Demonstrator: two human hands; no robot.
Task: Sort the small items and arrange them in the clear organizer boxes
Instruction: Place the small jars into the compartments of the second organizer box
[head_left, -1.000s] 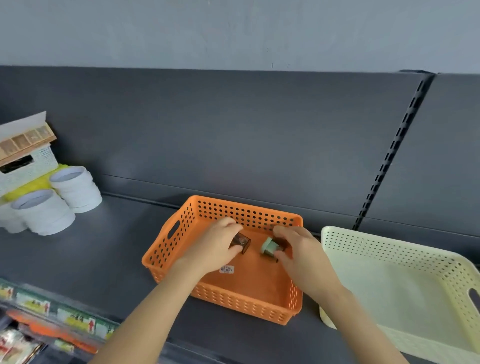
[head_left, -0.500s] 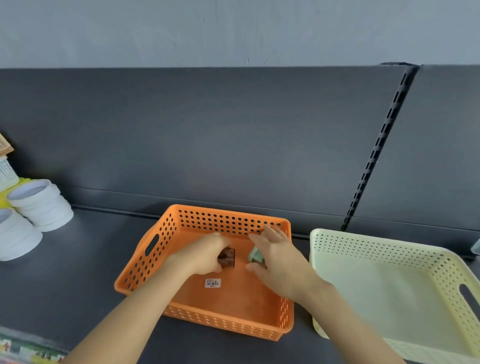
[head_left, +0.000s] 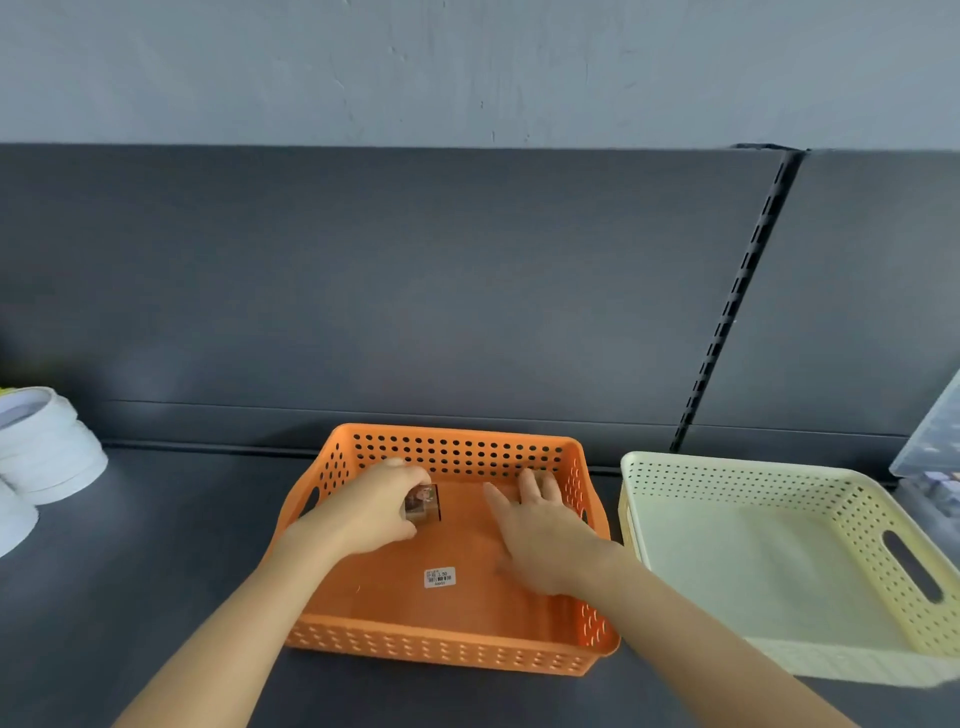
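Small brown box (head_left: 423, 503) is low in the orange basket (head_left: 452, 649), pinched between the left hand's (head_left: 374, 512) curled fingers and thumb. Bare basket floor lies open on the near side of them. Right hand (head_left: 545, 540) lies flat, fingers straight and spread, tips close to the far-right corner wall. Past its outer fingers stands the cream basket (head_left: 727, 467), with a narrow strip of shelf (head_left: 156, 545) between the two rims.

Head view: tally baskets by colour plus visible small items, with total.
Orange perforated plastic basket: 1
Pale yellow perforated plastic basket: 1
Small brown clear box, held by left hand: 1
Total: 3
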